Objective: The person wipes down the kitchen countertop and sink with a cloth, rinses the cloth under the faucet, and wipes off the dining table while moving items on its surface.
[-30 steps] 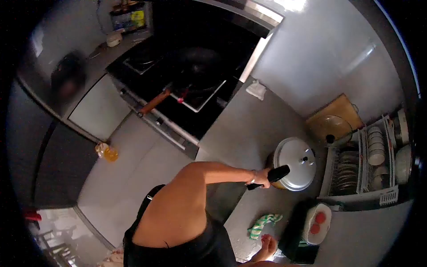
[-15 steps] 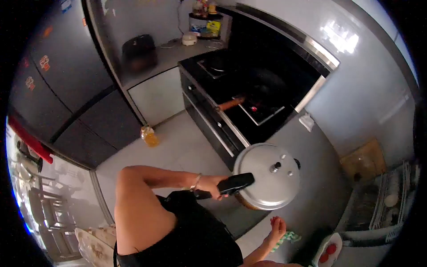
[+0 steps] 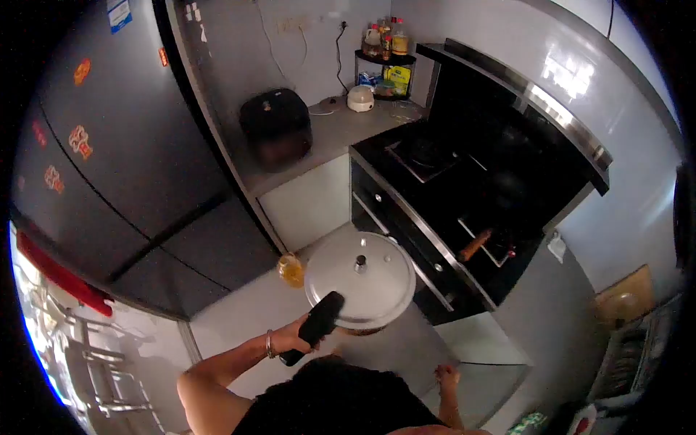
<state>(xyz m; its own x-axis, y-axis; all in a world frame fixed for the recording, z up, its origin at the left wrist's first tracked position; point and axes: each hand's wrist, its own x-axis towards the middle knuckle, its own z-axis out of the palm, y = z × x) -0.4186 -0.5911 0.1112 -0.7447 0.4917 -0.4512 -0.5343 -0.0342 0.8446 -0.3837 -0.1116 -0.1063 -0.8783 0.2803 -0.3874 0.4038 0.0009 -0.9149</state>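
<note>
My left hand is wrapped round the black handle of a silver pressure cooker. The cooker's round lid is on, with a dark-topped valve knob at its middle. It hangs above the floor in front of my body, to the left of the stove drawers; its underside is mostly hidden. A bracelet circles my left wrist. My right hand is low on the right, beside the counter's front, away from the cooker. Its fingers are curled in, and nothing shows in them.
A gas stove carries a dark pan with a brown handle. Left are a tall fridge and an oil bottle on the floor. A black appliance and small white cooker occupy the back counter.
My left hand has carried the pressure cooker leftward, from above the right counter to over the floor. The view has turned left. My right hand stays low with fingers curled.
</note>
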